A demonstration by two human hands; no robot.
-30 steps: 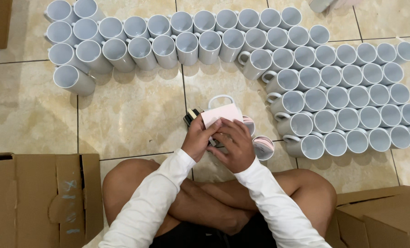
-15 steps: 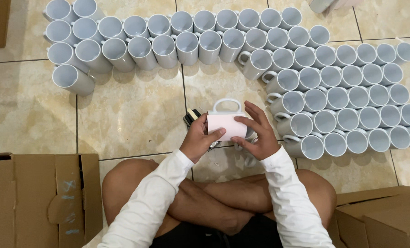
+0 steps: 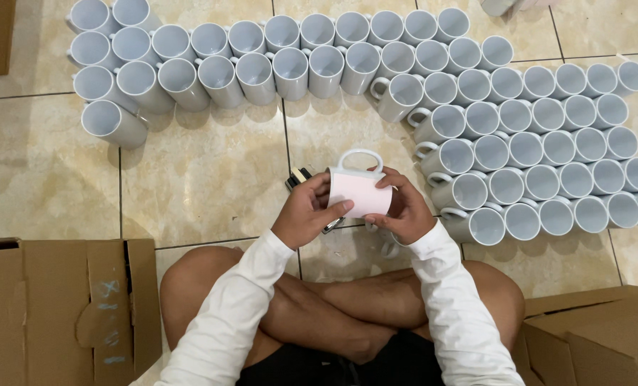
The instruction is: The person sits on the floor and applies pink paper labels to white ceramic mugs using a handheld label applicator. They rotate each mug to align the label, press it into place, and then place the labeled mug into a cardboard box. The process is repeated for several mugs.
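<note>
I hold a white mug (image 3: pixel 358 187) sideways over the tiled floor, its handle pointing away from me. A pale pink sheet is wrapped around its body. My left hand (image 3: pixel 306 214) grips the mug's left side with the thumb lying on the sheet. My right hand (image 3: pixel 403 211) cups the mug's right end. A dark tool with a yellowish tip (image 3: pixel 299 178) lies on the floor under my left hand, mostly hidden.
Several white mugs stand in rows on the floor, a band at the back left (image 3: pixel 219 68) and a block at the right (image 3: pixel 547 150). Cardboard boxes sit at the lower left (image 3: pixel 54 307) and lower right (image 3: pixel 597 336). My crossed legs fill the bottom centre.
The mug has been raised and turned so its handle faces away. My hands moved from working over it near the floor to holding it at both sides.
</note>
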